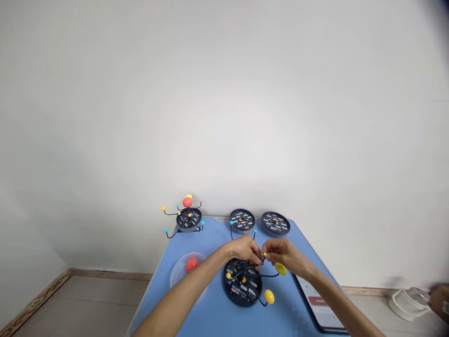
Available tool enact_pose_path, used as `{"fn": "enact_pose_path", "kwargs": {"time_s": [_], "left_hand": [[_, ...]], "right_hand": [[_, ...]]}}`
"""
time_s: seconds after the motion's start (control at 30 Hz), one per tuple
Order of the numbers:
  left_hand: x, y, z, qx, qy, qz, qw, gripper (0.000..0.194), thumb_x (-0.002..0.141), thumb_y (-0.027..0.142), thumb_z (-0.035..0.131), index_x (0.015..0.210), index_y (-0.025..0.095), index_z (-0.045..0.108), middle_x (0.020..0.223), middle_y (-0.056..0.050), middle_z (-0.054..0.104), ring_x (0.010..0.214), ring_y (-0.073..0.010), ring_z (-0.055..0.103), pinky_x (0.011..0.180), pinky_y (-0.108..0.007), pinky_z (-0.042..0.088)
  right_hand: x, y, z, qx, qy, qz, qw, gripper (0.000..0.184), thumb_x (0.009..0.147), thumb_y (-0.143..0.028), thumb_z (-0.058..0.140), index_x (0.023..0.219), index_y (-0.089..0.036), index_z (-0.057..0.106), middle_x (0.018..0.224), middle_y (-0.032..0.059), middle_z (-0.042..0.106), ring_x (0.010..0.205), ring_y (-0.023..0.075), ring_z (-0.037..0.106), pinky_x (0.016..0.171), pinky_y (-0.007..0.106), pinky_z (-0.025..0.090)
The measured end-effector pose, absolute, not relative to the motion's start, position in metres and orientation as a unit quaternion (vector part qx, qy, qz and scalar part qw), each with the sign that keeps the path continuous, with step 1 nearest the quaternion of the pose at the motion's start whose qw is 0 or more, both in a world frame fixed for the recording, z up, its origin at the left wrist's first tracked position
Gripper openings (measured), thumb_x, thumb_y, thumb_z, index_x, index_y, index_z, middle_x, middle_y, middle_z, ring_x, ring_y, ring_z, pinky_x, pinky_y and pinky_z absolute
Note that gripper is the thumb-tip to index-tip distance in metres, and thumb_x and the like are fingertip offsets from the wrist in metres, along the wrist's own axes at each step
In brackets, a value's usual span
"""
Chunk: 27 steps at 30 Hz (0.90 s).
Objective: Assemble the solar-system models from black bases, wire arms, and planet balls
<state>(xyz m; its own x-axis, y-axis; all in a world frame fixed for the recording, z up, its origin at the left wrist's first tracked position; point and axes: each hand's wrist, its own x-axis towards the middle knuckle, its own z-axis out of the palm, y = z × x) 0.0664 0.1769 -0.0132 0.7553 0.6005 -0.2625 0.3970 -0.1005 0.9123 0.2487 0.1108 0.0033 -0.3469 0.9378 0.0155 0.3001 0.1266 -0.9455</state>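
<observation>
1. Pinching a small round yellow ball (pixel 264 254) between thumb and finger, the right hand (pixel 286 256) had its grip closed upon it.
2. The left hand (pixel 245 249) was just beside it, with the fingers bent together close to a thin black curved rod (pixel 263 260); the contact was partly hidden, so I could not tell if this grip was grasping the rod.
3. The ball was above the far right edge of a black round base (pixel 239 296) with printed labels, which lay on the light blue bench (pixel 213 323).
4. In my judgement, the ball was light, hard and smooth, probably of plastic, therefore a little slippery; the fingertips on its two opposite sides seemed the proper hold.
5. The rod looked thin and rather stiff, and it could perhaps break if bent strongly. Holding it near the ball end appeared safer than pulling from the middle.
6. Around the base, other rods carried a bright yellow flattened ball (pixel 281 268), near the right hand, and a large orange-yellow ball (pixel 269 296), nearer to the person.
7. To the left, a shiny red ball (pixel 191 265) was inside a clear plastic bowl (pixel 171 277), and to the right a dark-framed tablet (pixel 317 306) was partly under the right forearm.
</observation>
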Motion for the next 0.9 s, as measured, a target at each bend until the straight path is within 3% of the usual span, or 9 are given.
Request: {"fn": "enact_pose_path", "kwargs": {"time_s": [0.33, 0.5, 0.63, 0.9], "left_hand": [[0.067, 0.176, -0.011, 0.737, 0.322, 0.081, 0.589, 0.002, 0.065, 0.016, 0.077, 0.065, 0.018, 0.076, 0.050, 0.004, 0.063, 0.051, -0.0099, 0.048, 0.057, -0.024, 0.040], [0.067, 0.177, -0.014, 0.745, 0.326, 0.082, 0.576, 0.008, 0.067, 0.012, 0.073, 0.065, 0.019, 0.076, 0.049, 0.005, 0.062, 0.051, -0.0102, 0.048, 0.056, -0.024, 0.038], [0.069, 0.178, -0.016, 0.752, 0.329, 0.081, 0.565, 0.009, 0.068, 0.009, 0.071, 0.066, 0.017, 0.074, 0.051, 0.005, 0.062, 0.052, -0.0102, 0.049, 0.057, -0.025, 0.038], [0.066, 0.173, -0.013, 0.751, 0.341, 0.096, 0.558, 0.011, 0.067, 0.008, 0.069, 0.065, 0.016, 0.076, 0.051, 0.005, 0.062, 0.056, -0.0122, 0.053, 0.063, -0.027, 0.042]], "right_hand": [[0.250, 0.109, 0.001, -0.478, -0.683, 0.455, 0.312, 0.009, 0.070, -0.027, 0.061, 0.071, -0.021, 0.067, 0.057, -0.0020, 0.062, 0.049, 0.0128, 0.048, 0.048, 0.025, 0.034], [0.248, 0.104, 0.005, -0.478, -0.782, 0.282, 0.283, 0.019, 0.073, -0.013, 0.053, 0.071, -0.021, 0.070, 0.067, 0.0001, 0.065, 0.061, 0.0148, 0.054, 0.059, 0.026, 0.039], [0.245, 0.098, 0.012, -0.454, -0.843, 0.163, 0.238, 0.031, 0.080, -0.006, 0.045, 0.075, -0.021, 0.072, 0.073, 0.0022, 0.063, 0.060, 0.0136, 0.054, 0.058, 0.026, 0.038], [0.241, 0.095, 0.017, -0.444, -0.864, 0.133, 0.197, 0.031, 0.087, -0.009, 0.044, 0.076, -0.020, 0.070, 0.076, 0.0055, 0.066, 0.061, 0.0154, 0.058, 0.058, 0.027, 0.040]]}}
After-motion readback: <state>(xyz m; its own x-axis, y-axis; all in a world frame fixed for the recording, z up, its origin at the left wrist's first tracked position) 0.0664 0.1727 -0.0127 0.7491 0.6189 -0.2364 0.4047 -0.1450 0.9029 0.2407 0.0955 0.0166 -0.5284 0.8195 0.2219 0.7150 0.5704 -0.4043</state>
